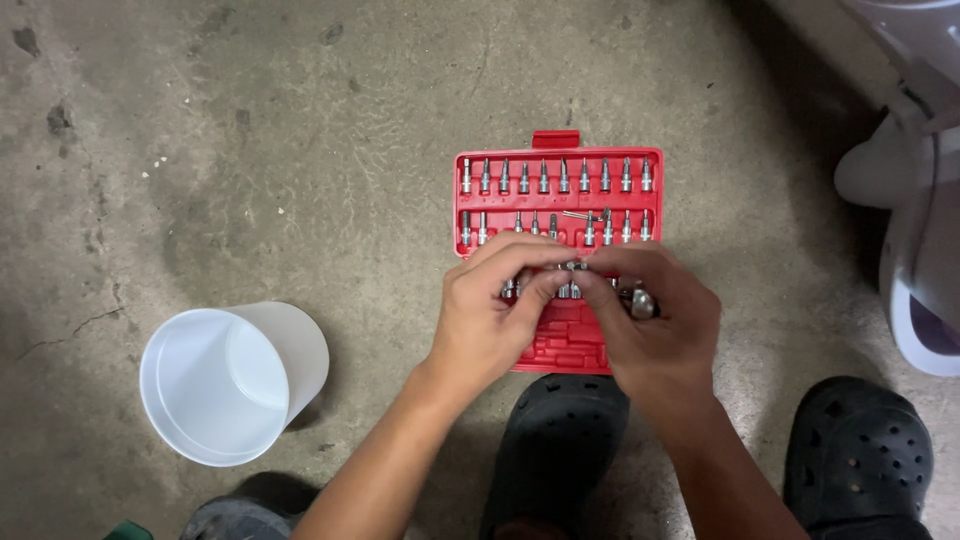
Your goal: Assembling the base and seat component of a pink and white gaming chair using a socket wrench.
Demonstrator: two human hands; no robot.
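While both hands, left hand [490,315] and right hand [645,320], pinch small metal bits [572,268] over the red bit case [560,200] on the concrete floor [300,150], a slipped bit could roll away.

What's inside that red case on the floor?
The red case holds two visible rows of small metal bits. The left hand and right hand cover its lower trays.

Both hands, left [490,320] and right [655,320], pinch small metal bits [572,268] over the red tool case [557,200]; a white plastic cup [230,380] lies left of the case.
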